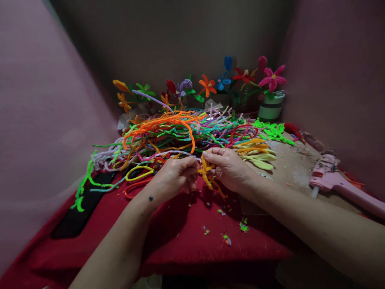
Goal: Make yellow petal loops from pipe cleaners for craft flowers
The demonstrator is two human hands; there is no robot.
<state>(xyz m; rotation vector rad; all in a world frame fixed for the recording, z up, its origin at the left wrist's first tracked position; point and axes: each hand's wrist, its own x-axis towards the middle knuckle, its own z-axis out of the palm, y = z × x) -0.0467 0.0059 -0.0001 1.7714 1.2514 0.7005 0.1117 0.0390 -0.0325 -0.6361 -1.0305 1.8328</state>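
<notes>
Between my hands is a yellow-orange pipe cleaner piece (206, 171), bent into several short arms that spread outward and down. My right hand (227, 166) pinches it from the right with thumb and forefinger. From the other side, my left hand (177, 173) has its fingers curled closed at the tip of one arm of the piece; its exact grip is partly hidden. Just left of that hand lie scissors with yellow and red handles (139, 174). Behind both hands spreads a large heap of coloured pipe cleaners (168, 128).
Finished pipe cleaner flowers (207, 85) line the back, some beside a pale green cup (271, 106). A pink glue gun (331, 176) rests at right on a brown board (288, 160). At left, a black flat object (73, 214) lies on the red cloth (180, 241), with fuzz scraps in front.
</notes>
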